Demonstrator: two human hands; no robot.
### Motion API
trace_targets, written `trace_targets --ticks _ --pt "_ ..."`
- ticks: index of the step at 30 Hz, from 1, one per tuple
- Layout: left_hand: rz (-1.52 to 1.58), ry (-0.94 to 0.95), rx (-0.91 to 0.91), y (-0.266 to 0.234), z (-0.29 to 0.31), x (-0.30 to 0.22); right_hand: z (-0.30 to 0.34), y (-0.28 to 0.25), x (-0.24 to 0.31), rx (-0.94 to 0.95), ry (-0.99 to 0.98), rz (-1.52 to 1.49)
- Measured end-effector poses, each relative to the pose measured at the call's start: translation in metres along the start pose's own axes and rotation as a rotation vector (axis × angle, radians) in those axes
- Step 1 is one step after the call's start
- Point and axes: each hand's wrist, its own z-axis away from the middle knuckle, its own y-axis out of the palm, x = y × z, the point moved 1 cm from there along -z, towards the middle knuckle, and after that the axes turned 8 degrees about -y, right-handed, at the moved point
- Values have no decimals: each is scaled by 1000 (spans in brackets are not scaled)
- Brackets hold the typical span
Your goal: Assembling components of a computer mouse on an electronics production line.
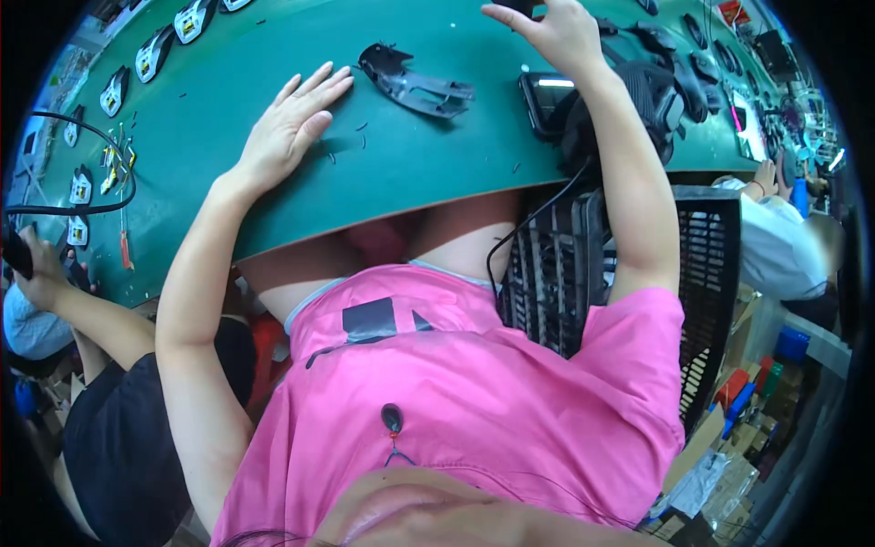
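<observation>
My left hand (290, 130) lies palm down over the green tabletop (401, 169), its fingers stretched out and nothing in them. Just beyond its fingertips is a curved dark grey plastic shell (421, 84) with cut-outs and a ragged-looking end. My right hand (562, 36) reaches to the far edge of the view. Between its thumb and fingers shows a black piece (518, 5), mostly cut off, so its kind is hidden. Several thin dark shavings (362, 137) lie near my left hand.
Right of the shell are a black device with a screen (544, 102) and a black bag (652, 100) with a cable. Black crates (558, 264) stand beside my lap. At left, another person's hand (38, 273) grips a corded black tool near a red-handled screwdriver (125, 246). Several grey-and-black shells (153, 55) line the far left.
</observation>
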Motion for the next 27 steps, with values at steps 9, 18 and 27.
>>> trace_targets --ticks 9,18,27 --pt "-42 -137 -210 39 25 -53 0 9 -12 -21 -106 76" --pt "37 -41 -222 58 36 -101 1 7 -16 78 -52 143" --pt "383 -54 -270 67 31 -122 2 9 -22 90 -65 155"
